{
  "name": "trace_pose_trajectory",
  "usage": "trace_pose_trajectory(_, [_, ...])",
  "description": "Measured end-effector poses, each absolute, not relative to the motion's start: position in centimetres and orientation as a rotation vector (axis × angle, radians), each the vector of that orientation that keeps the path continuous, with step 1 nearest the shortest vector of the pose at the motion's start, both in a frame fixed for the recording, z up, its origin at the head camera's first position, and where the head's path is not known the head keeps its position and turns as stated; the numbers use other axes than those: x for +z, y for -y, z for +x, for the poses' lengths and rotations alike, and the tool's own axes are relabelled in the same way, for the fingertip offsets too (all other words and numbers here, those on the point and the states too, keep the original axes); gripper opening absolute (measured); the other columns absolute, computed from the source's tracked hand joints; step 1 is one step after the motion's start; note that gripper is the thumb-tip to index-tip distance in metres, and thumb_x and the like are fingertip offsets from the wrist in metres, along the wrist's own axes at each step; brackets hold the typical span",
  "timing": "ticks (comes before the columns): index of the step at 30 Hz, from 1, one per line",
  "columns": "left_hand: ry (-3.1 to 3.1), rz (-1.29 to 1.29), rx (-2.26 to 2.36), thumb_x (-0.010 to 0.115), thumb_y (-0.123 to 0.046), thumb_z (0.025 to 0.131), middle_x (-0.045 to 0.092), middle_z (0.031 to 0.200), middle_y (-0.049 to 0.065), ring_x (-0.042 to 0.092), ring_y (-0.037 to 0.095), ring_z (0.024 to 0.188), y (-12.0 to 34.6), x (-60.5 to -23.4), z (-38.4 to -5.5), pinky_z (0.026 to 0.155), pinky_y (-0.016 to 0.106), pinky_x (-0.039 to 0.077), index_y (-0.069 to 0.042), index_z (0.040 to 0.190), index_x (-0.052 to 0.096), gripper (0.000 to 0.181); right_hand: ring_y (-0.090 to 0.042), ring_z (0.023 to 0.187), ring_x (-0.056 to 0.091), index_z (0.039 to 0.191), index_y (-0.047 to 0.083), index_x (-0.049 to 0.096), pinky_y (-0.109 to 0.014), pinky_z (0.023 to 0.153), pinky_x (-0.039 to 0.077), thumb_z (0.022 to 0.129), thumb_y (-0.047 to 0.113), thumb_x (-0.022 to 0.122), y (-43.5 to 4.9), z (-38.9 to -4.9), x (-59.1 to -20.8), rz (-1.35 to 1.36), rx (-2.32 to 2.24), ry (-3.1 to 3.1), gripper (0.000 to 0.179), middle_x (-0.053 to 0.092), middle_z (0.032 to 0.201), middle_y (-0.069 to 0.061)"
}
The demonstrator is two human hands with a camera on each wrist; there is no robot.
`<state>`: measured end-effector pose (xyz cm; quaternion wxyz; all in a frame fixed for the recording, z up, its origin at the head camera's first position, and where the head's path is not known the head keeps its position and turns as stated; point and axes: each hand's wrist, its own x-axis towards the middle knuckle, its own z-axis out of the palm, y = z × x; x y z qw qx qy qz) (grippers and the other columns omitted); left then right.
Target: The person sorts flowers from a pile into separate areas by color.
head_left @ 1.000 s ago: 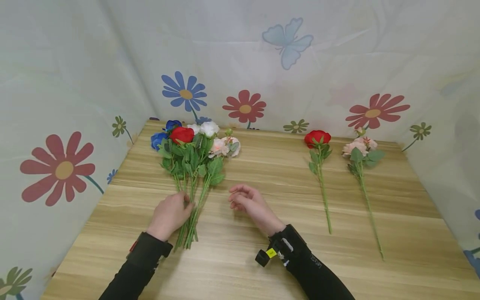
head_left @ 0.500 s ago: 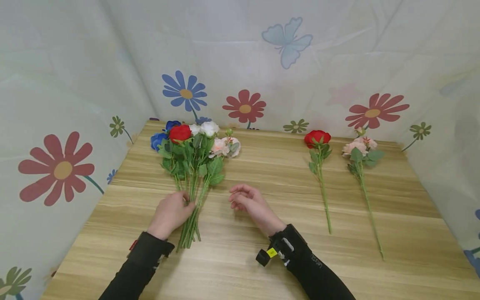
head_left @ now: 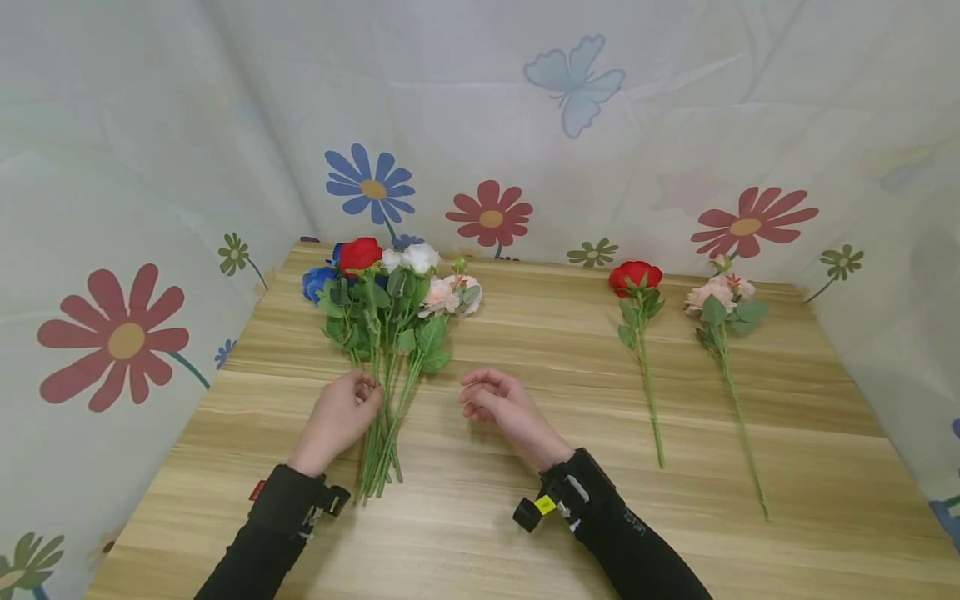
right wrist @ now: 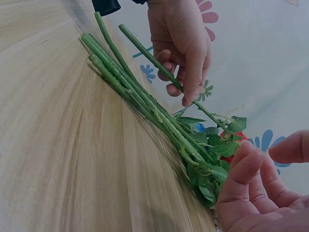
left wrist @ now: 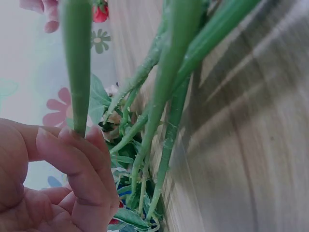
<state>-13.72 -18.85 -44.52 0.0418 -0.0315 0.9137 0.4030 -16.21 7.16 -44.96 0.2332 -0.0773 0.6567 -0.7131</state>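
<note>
My left hand [head_left: 337, 419] pinches the green stem [right wrist: 153, 62] of a red rose [head_left: 361, 255] between thumb and fingers. In the right wrist view that stem is raised above the others, its lower end tilted up. Beneath it, a bunch of artificial flowers lies on the table, with blue flowers [head_left: 318, 283], white roses [head_left: 420, 258] and pale pink flowers [head_left: 441, 295]; their stems cross lower down. To the right of the bunch, my right hand [head_left: 516, 418] hovers with loosely bent fingers, its thumb apart from the fingertips and nothing held.
A single red rose [head_left: 635, 276] lies at the right of the wooden table [head_left: 540, 333]. Beside it rests a pale pink flower [head_left: 711, 297] on a long stem. A curtain [head_left: 465, 100] printed with flowers and a butterfly stands behind the table.
My left hand has moved slightly away from me, carrying the red rose's stem upward. Its bloom has shifted farther back, covering more of a blue flower. My right hand stays almost still.
</note>
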Motion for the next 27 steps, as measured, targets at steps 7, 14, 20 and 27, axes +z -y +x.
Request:
trace_pose_trajectory(7, [-2.855,-0.065,1.248,0.055,-0.017,0.1,0.066,0.091,0.014,0.045,0.013,0.054,18.4,-44.4,-13.8,0.05,0.024,0.036,0.003,0.117,0.061,0.027,-0.009,0.083,0.064,0.13,-0.012,0.048,-0.023,0.079,0.054,0.096,0.002,0.052,-7.5,-16.4,-45.1,-0.198,-1.956,-1.824,0.037,0.067,0.1,-0.004])
trace_pose_trajectory(14, [-2.861,-0.008,1.305,0.057,-0.017,0.101,0.066,0.089,0.013,0.042,0.013,0.051,17.0,-43.8,-14.3,0.048,0.024,0.034,0.0,0.117,0.062,0.024,-0.01,0.083,0.065,0.13,-0.013,0.048,-0.023,0.079,0.054,0.096,0.003,0.053,-8.1,-16.7,-45.3,-0.191,-1.959,-1.859,0.038,0.067,0.097,-0.001])
trace_pose_trajectory(20, [-2.833,0.032,1.36,0.058,-0.017,0.101,0.068,0.092,0.014,0.047,0.012,0.053,15.0,-43.4,-15.4,0.05,0.026,0.037,0.001,0.12,0.062,0.027,-0.012,0.085,0.065,0.13,-0.013,0.048,-0.024,0.079,0.054,0.096,0.003,0.052,-9.3,-17.3,-45.4,-0.187,-1.965,-1.895,0.037,0.066,0.098,-0.001])
trace_pose_trajectory(27, [-2.774,0.138,1.452,0.059,-0.017,0.101,0.068,0.091,0.013,0.047,0.012,0.051,11.8,-42.9,-16.2,0.049,0.025,0.036,0.0,0.12,0.062,0.025,-0.011,0.086,0.064,0.128,-0.012,0.049,-0.024,0.08,0.055,0.098,0.002,0.052,-10.9,-17.7,-44.8,-0.15,-1.985,-1.956,0.034,0.067,0.098,-0.002])
